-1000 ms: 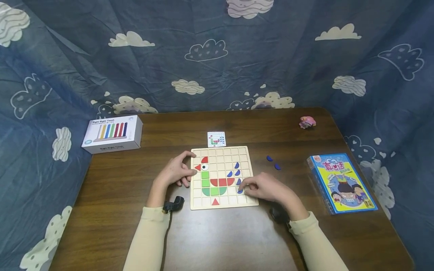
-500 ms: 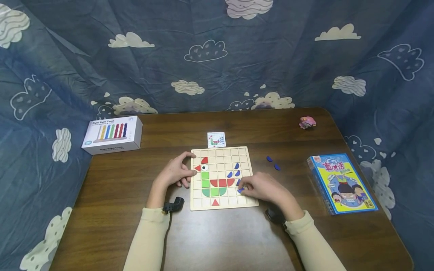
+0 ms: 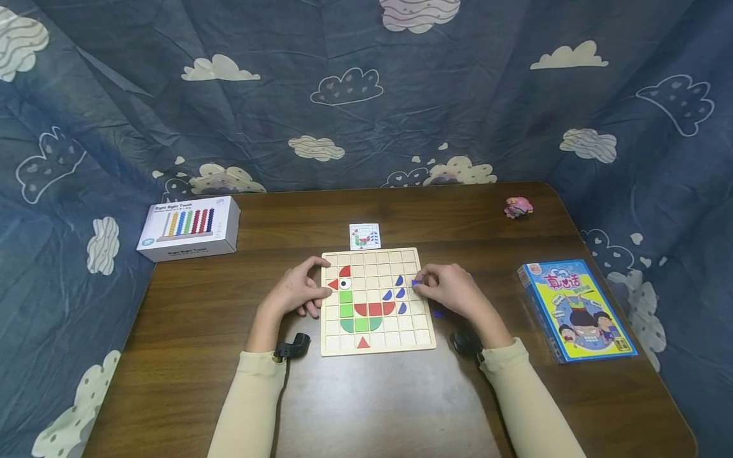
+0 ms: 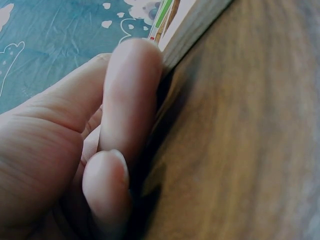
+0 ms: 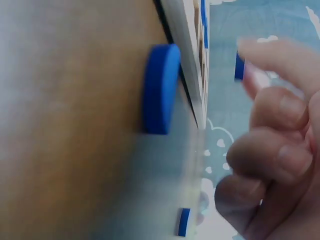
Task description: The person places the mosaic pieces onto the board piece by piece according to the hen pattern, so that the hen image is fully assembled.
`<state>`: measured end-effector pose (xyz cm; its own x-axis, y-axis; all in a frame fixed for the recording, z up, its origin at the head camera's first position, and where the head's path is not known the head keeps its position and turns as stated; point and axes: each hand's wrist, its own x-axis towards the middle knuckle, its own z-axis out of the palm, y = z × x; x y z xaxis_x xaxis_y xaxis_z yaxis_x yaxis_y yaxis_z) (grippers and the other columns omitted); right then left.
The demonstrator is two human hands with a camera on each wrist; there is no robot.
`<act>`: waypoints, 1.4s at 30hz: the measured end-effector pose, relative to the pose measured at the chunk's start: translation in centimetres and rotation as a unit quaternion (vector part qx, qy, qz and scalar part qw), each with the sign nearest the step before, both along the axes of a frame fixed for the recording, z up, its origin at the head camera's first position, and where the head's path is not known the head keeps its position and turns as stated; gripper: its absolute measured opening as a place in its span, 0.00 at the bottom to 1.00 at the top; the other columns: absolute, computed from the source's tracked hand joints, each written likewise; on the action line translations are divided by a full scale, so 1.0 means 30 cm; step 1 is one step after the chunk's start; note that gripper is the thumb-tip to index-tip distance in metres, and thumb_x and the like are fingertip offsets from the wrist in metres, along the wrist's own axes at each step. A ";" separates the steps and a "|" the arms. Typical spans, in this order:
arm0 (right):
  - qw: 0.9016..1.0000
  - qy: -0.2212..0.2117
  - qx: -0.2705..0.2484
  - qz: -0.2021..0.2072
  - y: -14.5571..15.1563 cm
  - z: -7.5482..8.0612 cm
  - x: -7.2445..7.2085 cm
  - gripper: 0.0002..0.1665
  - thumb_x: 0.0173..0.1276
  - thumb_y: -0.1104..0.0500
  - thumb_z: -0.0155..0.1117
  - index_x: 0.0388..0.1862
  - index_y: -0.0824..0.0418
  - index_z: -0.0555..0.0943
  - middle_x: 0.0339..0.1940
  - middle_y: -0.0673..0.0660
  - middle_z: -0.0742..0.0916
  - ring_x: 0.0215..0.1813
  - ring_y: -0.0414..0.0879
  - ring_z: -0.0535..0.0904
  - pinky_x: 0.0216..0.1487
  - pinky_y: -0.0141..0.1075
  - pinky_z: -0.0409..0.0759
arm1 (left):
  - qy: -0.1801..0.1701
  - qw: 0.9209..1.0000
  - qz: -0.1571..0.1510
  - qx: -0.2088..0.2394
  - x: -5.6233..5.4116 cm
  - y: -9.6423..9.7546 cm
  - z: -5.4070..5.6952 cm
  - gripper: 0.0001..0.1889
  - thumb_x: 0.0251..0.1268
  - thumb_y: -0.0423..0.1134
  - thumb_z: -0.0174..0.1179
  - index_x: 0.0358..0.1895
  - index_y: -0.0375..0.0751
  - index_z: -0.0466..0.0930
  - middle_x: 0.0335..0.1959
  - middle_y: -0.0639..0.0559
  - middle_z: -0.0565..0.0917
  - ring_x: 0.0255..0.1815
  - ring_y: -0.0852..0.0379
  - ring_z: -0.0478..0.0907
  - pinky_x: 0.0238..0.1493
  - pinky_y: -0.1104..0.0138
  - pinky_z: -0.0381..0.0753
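Observation:
In the head view a square wooden grid board [image 3: 375, 267] bears a bird pattern of red, green and blue pieces around an eye tile [image 3: 344, 284]. My left hand [image 3: 293, 289] holds the board's left edge, thumb and index fingertips right at the rim. My right hand [image 3: 452, 291] pinches a blue half-moon piece [image 3: 417, 283] over the board's right edge. That piece [image 5: 239, 65] shows at the index fingertip in the right wrist view. Another blue half-moon [image 3: 438, 313] lies on the table by the board's right side. Several blue half-moons [image 3: 399, 292] lie in the right columns.
A small pattern card [image 3: 364, 236] lies behind the board. A white abacus box [image 3: 189, 227] stands at the back left. On the right are a blue and yellow game box [image 3: 578, 312] and a pink toy [image 3: 518, 207]. A further blue piece [image 5: 184, 222] shows in the right wrist view.
My right hand has moved up and right from the board's lower right cell, where the blue half-moon is gone. A blue half-moon now lies beside the board. My left hand has stayed put.

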<state>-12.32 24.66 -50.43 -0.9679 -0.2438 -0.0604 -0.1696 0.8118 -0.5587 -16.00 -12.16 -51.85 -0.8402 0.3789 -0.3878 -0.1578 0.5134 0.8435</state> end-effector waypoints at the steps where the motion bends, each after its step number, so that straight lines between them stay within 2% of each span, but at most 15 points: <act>1: 1.000 0.005 0.004 -0.010 -0.001 -0.003 -0.015 0.10 0.68 0.51 0.77 0.41 0.55 0.89 0.18 0.47 0.77 0.22 0.40 0.68 0.27 0.34 0.60 | 0.000 1.000 0.001 0.000 0.000 -0.001 0.000 0.33 0.67 0.41 0.72 0.72 0.59 0.69 0.22 0.47 0.87 0.17 0.53 0.87 0.17 0.66 0.80; 5: 0.999 0.008 0.018 -0.027 -0.008 -0.016 -0.060 0.12 0.68 0.50 0.77 0.41 0.56 0.89 0.20 0.48 0.79 0.24 0.42 0.69 0.28 0.35 0.61 | -0.002 1.000 0.003 -0.001 0.000 -0.002 -0.001 0.33 0.67 0.41 0.73 0.72 0.60 0.69 0.22 0.46 0.87 0.17 0.53 0.87 0.17 0.66 0.81; 9: 0.999 -0.007 0.022 -0.031 -0.016 -0.023 -0.078 0.13 0.67 0.49 0.77 0.41 0.56 0.89 0.22 0.49 0.80 0.26 0.43 0.71 0.28 0.36 0.63 | -0.002 1.000 0.002 -0.001 -0.001 -0.002 -0.003 0.33 0.66 0.42 0.74 0.72 0.59 0.69 0.22 0.46 0.87 0.17 0.52 0.87 0.18 0.66 0.81; 17: 0.999 -0.031 0.024 -0.029 -0.021 -0.021 -0.072 0.13 0.68 0.48 0.76 0.43 0.55 0.90 0.22 0.50 0.81 0.26 0.44 0.73 0.28 0.36 0.64 | 0.001 1.000 0.005 -0.001 -0.001 -0.002 0.000 0.34 0.66 0.41 0.74 0.72 0.59 0.69 0.22 0.46 0.87 0.17 0.52 0.87 0.18 0.67 0.81; 30: 0.999 -0.025 0.023 -0.037 -0.001 -0.018 -0.066 0.13 0.69 0.47 0.76 0.42 0.55 0.89 0.22 0.50 0.80 0.26 0.44 0.72 0.28 0.36 0.63 | -0.002 1.000 0.006 -0.002 -0.002 0.001 -0.001 0.33 0.66 0.41 0.74 0.71 0.60 0.69 0.22 0.46 0.88 0.17 0.52 0.87 0.18 0.66 0.81; 33: 0.999 -0.028 0.005 -0.044 0.041 -0.001 -0.040 0.13 0.70 0.47 0.75 0.42 0.55 0.89 0.21 0.50 0.79 0.25 0.44 0.71 0.28 0.36 0.64 | -0.005 1.000 0.005 -0.003 -0.003 0.002 -0.002 0.33 0.66 0.42 0.74 0.72 0.60 0.69 0.22 0.46 0.88 0.18 0.52 0.87 0.18 0.66 0.81; 36: 0.998 -0.042 -0.009 -0.039 0.094 0.014 0.013 0.11 0.70 0.50 0.75 0.43 0.56 0.88 0.21 0.50 0.79 0.24 0.44 0.71 0.28 0.36 0.66 | -0.007 1.000 0.004 -0.003 -0.002 0.002 -0.005 0.33 0.66 0.42 0.74 0.72 0.60 0.69 0.22 0.46 0.88 0.18 0.52 0.87 0.18 0.66 0.81; 42: 0.995 -0.095 -0.008 0.019 0.148 0.010 0.128 0.13 0.69 0.54 0.76 0.49 0.55 0.87 0.21 0.48 0.78 0.23 0.40 0.70 0.26 0.33 0.66 | -0.008 1.000 0.005 -0.003 -0.001 0.000 0.000 0.33 0.66 0.42 0.74 0.72 0.60 0.69 0.22 0.46 0.88 0.18 0.52 0.87 0.18 0.66 0.81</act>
